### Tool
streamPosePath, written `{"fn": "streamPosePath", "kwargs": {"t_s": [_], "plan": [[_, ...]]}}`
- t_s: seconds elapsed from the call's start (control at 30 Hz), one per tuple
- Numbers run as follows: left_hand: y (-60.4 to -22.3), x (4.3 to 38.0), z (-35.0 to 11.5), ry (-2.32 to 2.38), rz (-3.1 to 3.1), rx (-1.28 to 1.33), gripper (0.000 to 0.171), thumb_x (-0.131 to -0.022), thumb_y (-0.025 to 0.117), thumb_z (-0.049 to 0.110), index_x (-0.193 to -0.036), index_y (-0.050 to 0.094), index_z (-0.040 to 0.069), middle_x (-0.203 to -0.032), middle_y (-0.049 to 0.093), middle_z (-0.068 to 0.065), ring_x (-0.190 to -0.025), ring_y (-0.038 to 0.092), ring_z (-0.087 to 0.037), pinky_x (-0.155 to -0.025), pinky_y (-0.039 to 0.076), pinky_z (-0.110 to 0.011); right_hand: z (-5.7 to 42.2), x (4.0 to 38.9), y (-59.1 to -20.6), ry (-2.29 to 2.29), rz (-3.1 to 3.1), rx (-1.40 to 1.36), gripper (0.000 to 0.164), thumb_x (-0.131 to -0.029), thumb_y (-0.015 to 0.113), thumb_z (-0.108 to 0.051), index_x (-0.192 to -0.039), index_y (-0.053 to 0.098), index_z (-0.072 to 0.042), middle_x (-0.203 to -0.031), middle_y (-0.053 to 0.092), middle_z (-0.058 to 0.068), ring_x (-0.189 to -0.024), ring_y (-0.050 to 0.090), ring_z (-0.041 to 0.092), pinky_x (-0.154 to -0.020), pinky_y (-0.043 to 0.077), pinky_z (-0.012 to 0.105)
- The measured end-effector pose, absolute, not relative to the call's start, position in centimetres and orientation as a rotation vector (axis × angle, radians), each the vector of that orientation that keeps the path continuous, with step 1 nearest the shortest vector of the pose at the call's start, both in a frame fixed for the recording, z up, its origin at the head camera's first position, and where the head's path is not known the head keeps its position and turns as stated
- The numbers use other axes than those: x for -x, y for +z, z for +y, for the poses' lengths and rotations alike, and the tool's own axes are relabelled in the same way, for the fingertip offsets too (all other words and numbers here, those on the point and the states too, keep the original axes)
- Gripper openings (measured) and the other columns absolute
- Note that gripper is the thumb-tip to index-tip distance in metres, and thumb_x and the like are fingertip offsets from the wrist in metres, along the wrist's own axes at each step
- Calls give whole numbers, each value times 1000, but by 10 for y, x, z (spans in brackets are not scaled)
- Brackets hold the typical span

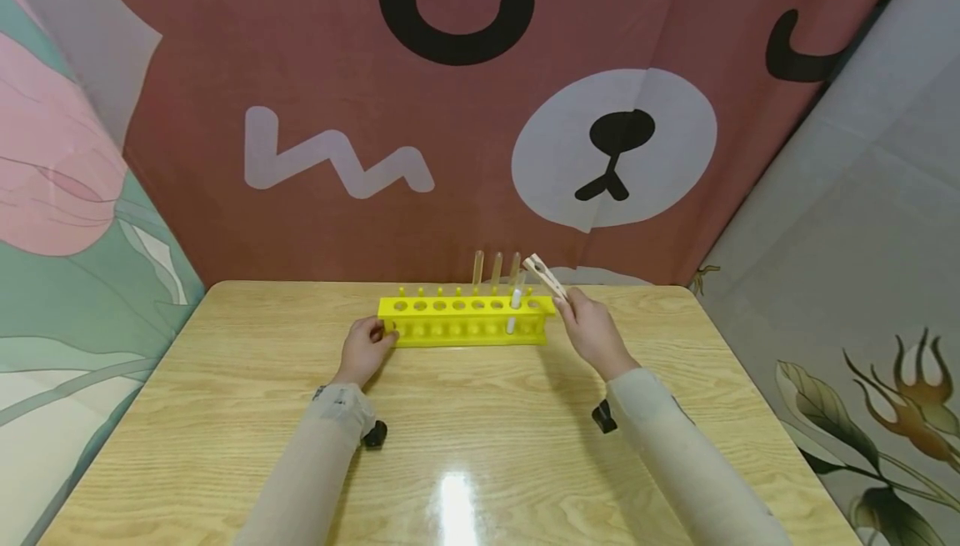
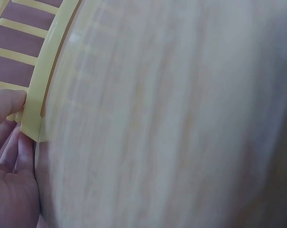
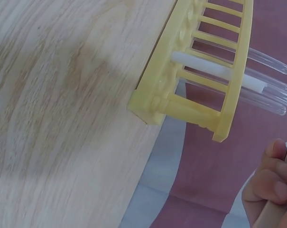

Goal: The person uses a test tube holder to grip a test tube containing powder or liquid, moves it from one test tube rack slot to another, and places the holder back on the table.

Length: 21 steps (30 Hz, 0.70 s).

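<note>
A yellow test tube rack (image 1: pixel 465 306) stands at the table's far side. My left hand (image 1: pixel 365 350) grips its left end; in the left wrist view, fingers (image 2: pixel 10 102) pinch the rack's end post (image 2: pixel 33 109). One test tube with white contents (image 1: pixel 515 299) stands in a hole near the right end. Behind it, three clear tubes (image 1: pixel 478 269) sit upside down on the back pegs. My right hand (image 1: pixel 592 331) holds a wooden test tube clamp (image 1: pixel 546 276) beside the rack's right end. The clamp's tip is close to the white-filled tube's mouth; whether it touches, I cannot tell.
The wooden table (image 1: pixel 480 429) runs up to a red-brown curtain (image 1: pixel 337 237) printed with a cartoon face. Patterned cloths hang at left and right. Black wrist cameras (image 1: pixel 375 434) sit under both sleeves.
</note>
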<state>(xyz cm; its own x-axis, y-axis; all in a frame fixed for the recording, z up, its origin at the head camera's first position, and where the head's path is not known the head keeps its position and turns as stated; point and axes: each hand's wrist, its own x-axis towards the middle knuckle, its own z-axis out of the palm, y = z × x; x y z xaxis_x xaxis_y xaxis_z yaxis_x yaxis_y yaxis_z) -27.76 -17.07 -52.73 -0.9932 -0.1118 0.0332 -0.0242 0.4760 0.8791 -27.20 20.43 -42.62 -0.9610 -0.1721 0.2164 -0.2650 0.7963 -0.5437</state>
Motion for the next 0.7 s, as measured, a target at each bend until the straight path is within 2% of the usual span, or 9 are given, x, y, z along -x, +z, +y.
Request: {"fn": "streamPosePath", "kwargs": {"t_s": [0.7], "plan": [[-530,279,-172,-1564,-2625,-126,27,-98,66,14,-116,62,-7,-136,48,-27,-126,50,-40,-108,43,-52,196,268,-418,808,-2828,-433,22,-108,50,-22,-95,53,-5,-65,41,5,-51,35,17,-47,33,30]]}}
